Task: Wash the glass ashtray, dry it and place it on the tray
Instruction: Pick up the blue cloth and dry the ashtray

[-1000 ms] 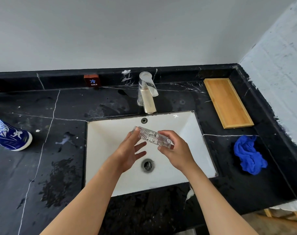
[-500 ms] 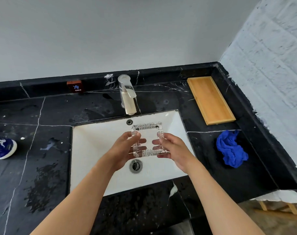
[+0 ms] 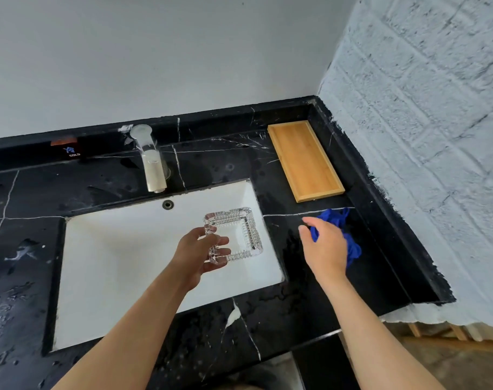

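Head view shows the left hand (image 3: 200, 250) pinching the square clear glass ashtray (image 3: 234, 235) by its near-left corner over the white sink (image 3: 113, 263), while the open, empty right hand (image 3: 325, 249) hangs over the crumpled blue cloth (image 3: 352, 246) on the black counter (image 3: 310, 299), the nearer hand to it, with the wooden tray (image 3: 304, 159) further back.

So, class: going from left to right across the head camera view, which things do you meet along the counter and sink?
Tap → left hand → glass ashtray → right hand, with the wooden tray behind it. The blue cloth under the right hand overlaps it, so it is left out.
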